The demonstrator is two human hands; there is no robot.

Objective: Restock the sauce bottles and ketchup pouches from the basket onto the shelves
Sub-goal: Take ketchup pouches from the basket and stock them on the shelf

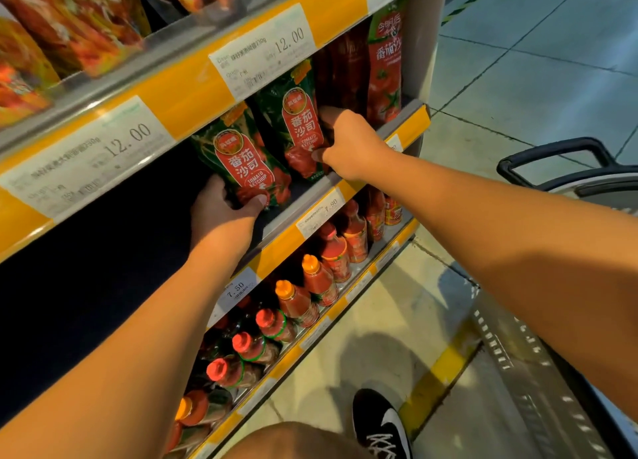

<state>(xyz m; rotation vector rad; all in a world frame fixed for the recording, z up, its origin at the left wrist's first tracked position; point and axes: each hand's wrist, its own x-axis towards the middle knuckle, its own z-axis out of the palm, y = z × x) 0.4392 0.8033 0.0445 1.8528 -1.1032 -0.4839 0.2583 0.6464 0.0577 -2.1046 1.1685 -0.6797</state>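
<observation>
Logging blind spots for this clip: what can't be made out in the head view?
- Basket: cut off by the right edge; contents unseen.
- Shelf depth behind the left pouch: in dark shadow.
- Right hand fingertips: hidden behind the right pouch.
- Price labels: small print blurred.

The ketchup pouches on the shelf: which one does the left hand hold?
The nearer green pouch, left of the other. The left hand grips its bottom; the right hand holds the farther pouch.
</observation>
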